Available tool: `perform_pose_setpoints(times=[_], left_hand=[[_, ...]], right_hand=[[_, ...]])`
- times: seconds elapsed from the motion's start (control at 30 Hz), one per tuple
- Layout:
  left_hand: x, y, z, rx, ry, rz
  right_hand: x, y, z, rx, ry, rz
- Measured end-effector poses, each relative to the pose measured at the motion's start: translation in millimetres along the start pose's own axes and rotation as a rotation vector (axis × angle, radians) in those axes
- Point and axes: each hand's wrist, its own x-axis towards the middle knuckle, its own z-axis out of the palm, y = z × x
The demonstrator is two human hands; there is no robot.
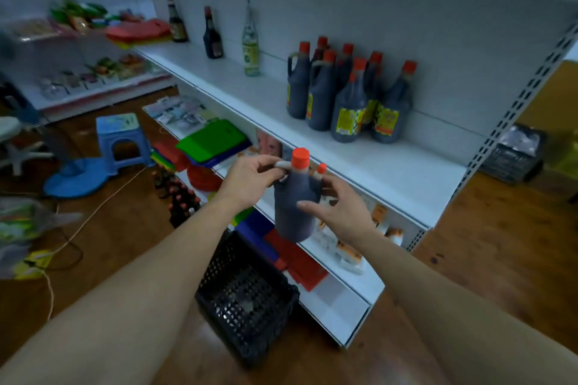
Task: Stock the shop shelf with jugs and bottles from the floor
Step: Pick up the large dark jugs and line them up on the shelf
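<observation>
I hold a dark jug (294, 216) with a red cap in front of the white shelf (391, 166), just below its front edge. My left hand (250, 181) grips the jug's handle beside the cap. My right hand (341, 212) clasps the jug's body, thumb across its front. A second small red cap (321, 168) shows behind the jug by my right fingers; what it belongs to is hidden. Several matching jugs (347, 103) stand grouped on the shelf. Several small dark bottles (178, 197) stand on the floor.
A black perforated crate (247, 300) sits on the wooden floor below my arms. Three single bottles (212, 34) stand further left on the shelf. Coloured boards (212, 141) lie on the lower shelf. A blue stool (120, 137) and cables are on the floor to the left.
</observation>
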Motion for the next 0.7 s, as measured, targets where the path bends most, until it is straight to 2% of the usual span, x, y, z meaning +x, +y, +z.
perform_pose_setpoints(times=[0.17,0.27,0.57,0.7], left_hand=[[49.4,28.4,0.9,-0.096,0.017,0.023],[79.6,37.8,15.6,-0.143,-0.013,0.032],[187.6,57.1,80.2,-0.129,-0.099,0.133],[218.2,61.2,111.8,-0.072,-0.133,0.176]], right_hand=[[40.2,-13.9,-16.3,0.095,0.04,0.012],[65.9,-11.4,-31.7,0.019,0.139,0.031],[133.3,30.9,-90.3,-0.092,0.412,0.112],[147.2,48.7,-112.2,-0.055,0.49,0.158]])
